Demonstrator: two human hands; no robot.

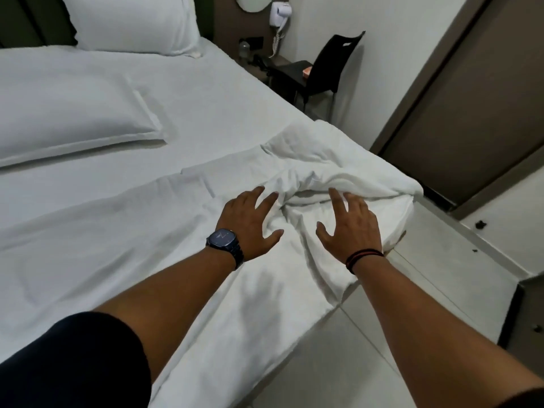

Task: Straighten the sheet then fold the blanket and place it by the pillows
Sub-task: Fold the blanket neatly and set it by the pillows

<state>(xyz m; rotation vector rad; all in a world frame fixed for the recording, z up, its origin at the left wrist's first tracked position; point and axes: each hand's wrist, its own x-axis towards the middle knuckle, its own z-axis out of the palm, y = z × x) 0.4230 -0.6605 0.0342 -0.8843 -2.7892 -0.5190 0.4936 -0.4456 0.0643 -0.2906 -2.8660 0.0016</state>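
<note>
A white blanket (332, 169) lies rumpled over the near right corner of the bed and spreads flat toward the left. Under it the white sheet (212, 113) covers the mattress. Two white pillows sit at the head: one flat pillow (67, 113) on the left, one upright pillow (132, 22) against the headboard. My left hand (248, 222), with a dark watch on the wrist, hovers with fingers spread just over the bunched fabric. My right hand (350, 225), with a cord bracelet, is spread beside it over the same bunch. Neither hand holds anything.
A black chair (329, 69) stands beyond the bed's far right side, next to a small table with a bottle and phone. A wall hair dryer (281, 10) hangs above. Brown wardrobe doors (471, 107) line the right wall. Pale floor tiles (368, 343) run along the bed's edge.
</note>
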